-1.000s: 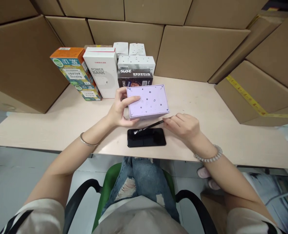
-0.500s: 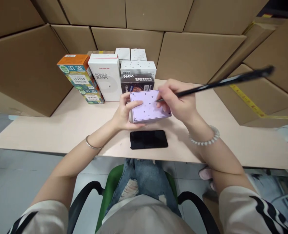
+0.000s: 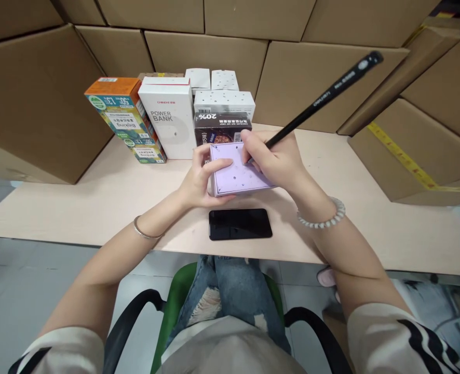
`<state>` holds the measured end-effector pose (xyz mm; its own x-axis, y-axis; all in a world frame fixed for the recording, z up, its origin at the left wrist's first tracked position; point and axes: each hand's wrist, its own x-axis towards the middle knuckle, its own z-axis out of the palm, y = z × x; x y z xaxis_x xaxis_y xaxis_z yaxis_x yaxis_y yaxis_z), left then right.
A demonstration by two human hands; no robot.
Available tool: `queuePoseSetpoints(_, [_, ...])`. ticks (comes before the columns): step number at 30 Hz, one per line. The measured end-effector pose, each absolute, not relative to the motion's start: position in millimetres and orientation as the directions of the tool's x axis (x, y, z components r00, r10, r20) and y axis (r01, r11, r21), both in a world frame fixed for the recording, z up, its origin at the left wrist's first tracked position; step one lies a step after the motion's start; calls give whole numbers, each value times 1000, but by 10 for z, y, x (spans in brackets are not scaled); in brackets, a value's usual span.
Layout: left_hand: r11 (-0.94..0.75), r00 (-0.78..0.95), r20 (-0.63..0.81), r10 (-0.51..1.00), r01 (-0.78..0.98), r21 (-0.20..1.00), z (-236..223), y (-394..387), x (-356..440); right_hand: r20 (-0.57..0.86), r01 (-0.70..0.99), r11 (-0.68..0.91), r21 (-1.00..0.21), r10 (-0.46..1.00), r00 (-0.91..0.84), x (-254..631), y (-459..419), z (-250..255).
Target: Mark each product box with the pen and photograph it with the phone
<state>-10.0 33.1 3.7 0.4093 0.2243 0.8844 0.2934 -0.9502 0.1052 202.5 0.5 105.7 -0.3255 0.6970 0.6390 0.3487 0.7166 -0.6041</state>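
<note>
My left hand (image 3: pixel 204 179) grips the left end of a small purple box (image 3: pixel 230 176), its thumb on top and fingers round the side. Small dark circles and marks dot the top face. In my right hand (image 3: pixel 274 158) is a black pencil (image 3: pixel 323 101), its shaft slanting up to the right. The pencil's tip is down at the box's top face, partly hidden by my fingers. A black phone (image 3: pixel 240 224) lies on the table just in front of the box.
Behind the box stand a dark snack box (image 3: pixel 224 127), a white dotted box (image 3: pixel 226 101), a white power bank box (image 3: pixel 167 119) and orange-and-green boxes (image 3: pixel 124 117). Large cartons (image 3: pixel 202 57) wall the back and both sides of the wooden table (image 3: pixel 117 202).
The pencil has swung more upright and its end has moved left. My right hand has shifted slightly left over the box. The left hand keeps its hold; the view has moved slightly.
</note>
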Motion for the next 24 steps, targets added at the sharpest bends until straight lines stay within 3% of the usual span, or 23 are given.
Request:
queuePoseSetpoints(14, [-956, 428, 881, 199, 281, 80, 40, 340, -108, 643, 374, 733, -568, 679, -353, 2021, 7, 1064])
queuePoseSetpoints(17, [-953, 439, 874, 210, 293, 82, 45, 345, -117, 639, 346, 734, -584, 679, -360, 2023, 17, 1062])
queuePoseSetpoints(22, [-948, 432, 872, 229, 301, 100, 62, 373, -127, 696, 239, 733, -637, 680, -230, 2249, -154, 1117])
queuePoseSetpoints(24, [-946, 430, 867, 251, 297, 127, 65, 386, -130, 685, 210, 742, -636, 669, -289, 2440, -304, 1149])
